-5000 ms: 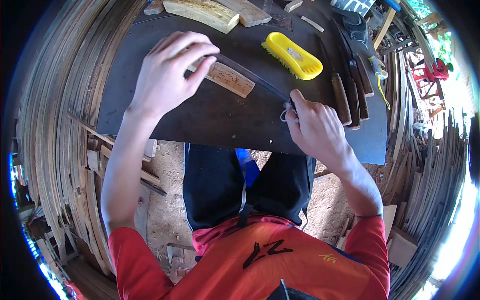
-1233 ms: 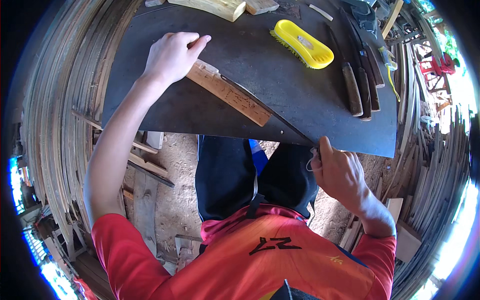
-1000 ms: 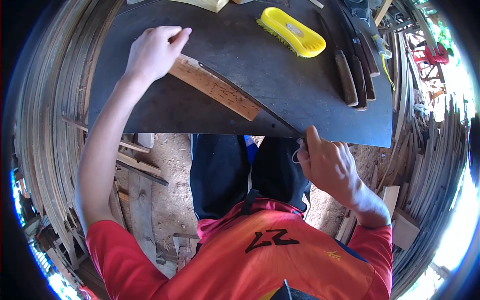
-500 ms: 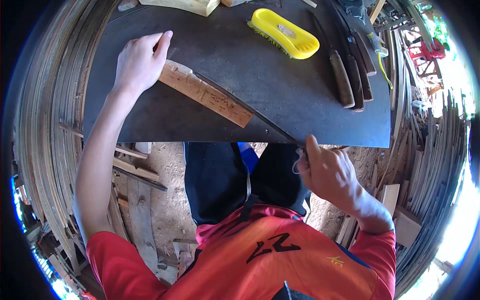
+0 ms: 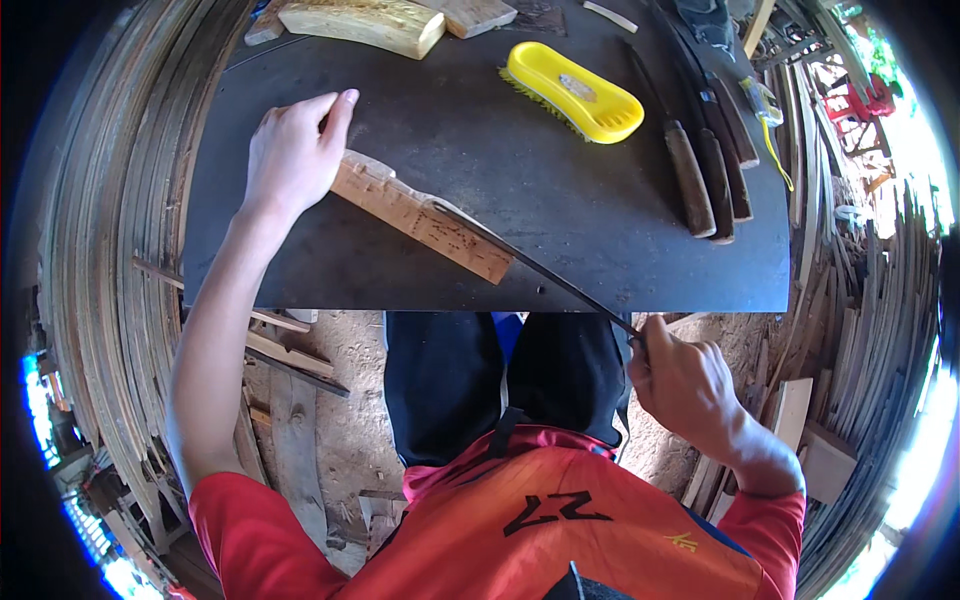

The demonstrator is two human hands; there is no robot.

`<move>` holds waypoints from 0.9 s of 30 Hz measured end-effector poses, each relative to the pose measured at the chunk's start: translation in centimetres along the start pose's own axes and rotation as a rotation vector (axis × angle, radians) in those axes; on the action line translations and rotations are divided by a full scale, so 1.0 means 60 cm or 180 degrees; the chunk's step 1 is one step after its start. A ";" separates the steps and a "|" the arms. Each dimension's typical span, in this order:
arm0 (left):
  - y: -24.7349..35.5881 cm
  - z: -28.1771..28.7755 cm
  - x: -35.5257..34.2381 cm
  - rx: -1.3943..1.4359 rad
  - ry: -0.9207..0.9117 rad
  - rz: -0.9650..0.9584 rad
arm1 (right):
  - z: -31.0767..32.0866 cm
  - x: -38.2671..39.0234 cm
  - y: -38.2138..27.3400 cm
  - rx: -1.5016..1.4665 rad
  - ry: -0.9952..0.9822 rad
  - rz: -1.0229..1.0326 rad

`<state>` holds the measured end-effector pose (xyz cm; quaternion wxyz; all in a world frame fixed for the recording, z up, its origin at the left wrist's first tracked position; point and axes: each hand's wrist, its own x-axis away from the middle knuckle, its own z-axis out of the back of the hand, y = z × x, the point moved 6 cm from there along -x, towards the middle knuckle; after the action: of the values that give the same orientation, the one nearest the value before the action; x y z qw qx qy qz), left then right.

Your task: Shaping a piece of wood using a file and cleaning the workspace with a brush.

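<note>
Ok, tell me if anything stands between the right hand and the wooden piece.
Nothing visible blocks it: only the thin dark tool held by the right hand spans the gap, its far end at the wooden piece. The yellow brush lies off that line.

Table surface (image 5: 340,275), seen from the person's side. Workpiece (image 5: 425,220) lies slantwise on the left half, between centre and near edge, its right end closer to the near edge. Left hand (image 5: 295,155) at its left end. Hand tool (image 5: 560,282) runs from over the workpiece's right half out past the near edge to right hand (image 5: 690,375), which is off the surface, near the right corner. Brush (image 5: 575,92) behind and right of the workpiece. Three more tools (image 5: 690,185) side by side along the right edge, right of the brush. Wood blocks (image 5: 365,28) along the far edge, left half; wood strip (image 5: 610,17) further right. Lumber stacks (image 5: 110,200) off both side edges. Legs (image 5: 450,380) before the near edge.
</note>
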<state>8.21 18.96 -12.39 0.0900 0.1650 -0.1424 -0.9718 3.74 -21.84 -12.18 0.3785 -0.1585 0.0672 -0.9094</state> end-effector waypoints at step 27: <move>-0.013 -0.011 0.004 0.0072 0.0058 0.0098 | 0.007 -0.013 -0.005 0.0049 -0.0377 -0.0305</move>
<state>8.13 19.50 -13.30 0.1043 0.1726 -0.1550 -0.9671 4.18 -21.06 -11.91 0.3391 -0.2121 0.0301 -0.9160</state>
